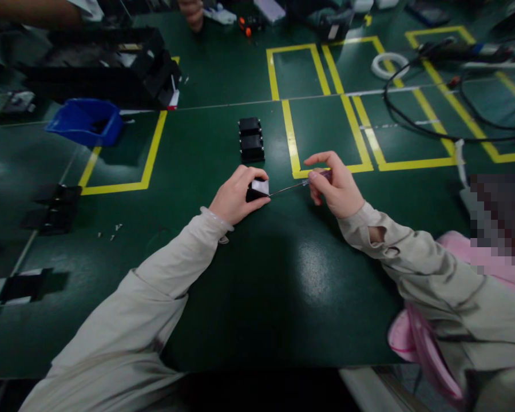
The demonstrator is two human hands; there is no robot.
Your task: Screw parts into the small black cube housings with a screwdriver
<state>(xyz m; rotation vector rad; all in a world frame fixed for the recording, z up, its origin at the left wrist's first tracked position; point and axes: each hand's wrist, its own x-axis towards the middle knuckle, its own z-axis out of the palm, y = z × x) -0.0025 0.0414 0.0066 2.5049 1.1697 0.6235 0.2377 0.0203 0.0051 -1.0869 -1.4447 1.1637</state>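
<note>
My left hand (237, 194) is closed around a small black block (254, 192) with a pale, shiny upper face, gripping it on the green table. A screwdriver (288, 188) with a thin metal shaft and a dark, partly clear handle is in my right hand (332, 187). Its shaft points left, and the tip meets the block's near right corner, close to my left thumb. My right index finger is raised off the handle. Just beyond my left hand stand black blocks (251, 139) in a short row, with small shiny bits along their sides.
A blue bin (90, 122) and a long black rack (107, 66) stand at the left. Small screws (117, 228) lie nearer, beside black parts (55, 209). Cables (395, 109) and a white tape roll (389, 66) lie right. Another person's hand (192, 12) shows at the far edge.
</note>
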